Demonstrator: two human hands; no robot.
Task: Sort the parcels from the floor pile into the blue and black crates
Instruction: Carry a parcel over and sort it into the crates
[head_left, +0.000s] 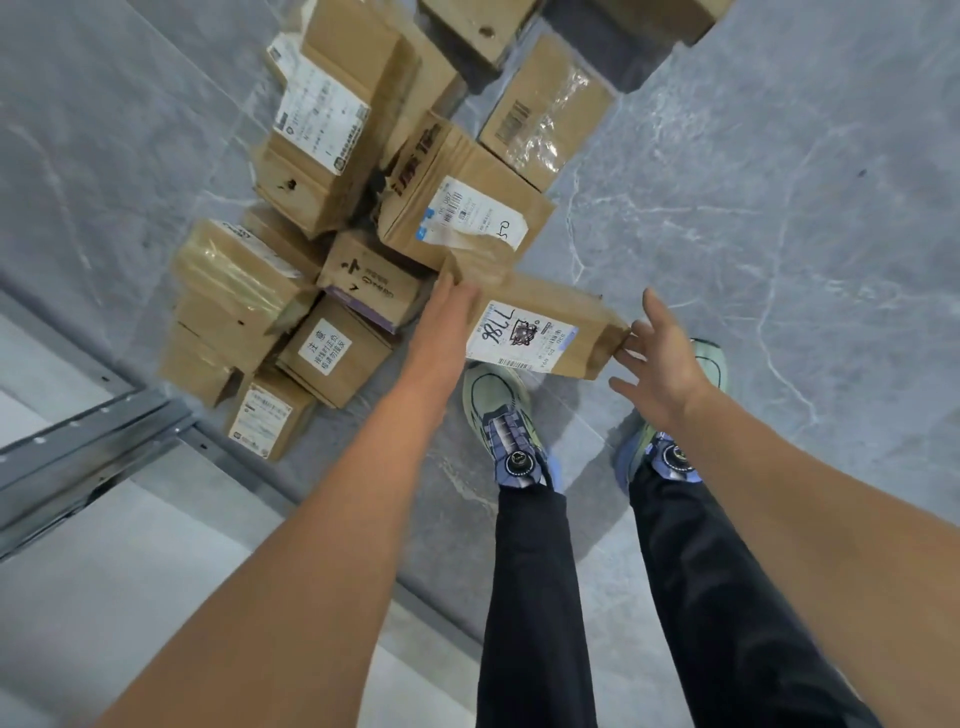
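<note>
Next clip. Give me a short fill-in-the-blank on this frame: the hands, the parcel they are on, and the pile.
The left hand and the right hand are at opposite ends of a parcel whose label is ___ in colour.
The pile of other parcels lies on the grey ___.
The person's trousers are ___.
Of the blue and black crates, ___ is in view.
Missing words: white; floor; black; neither.
</note>
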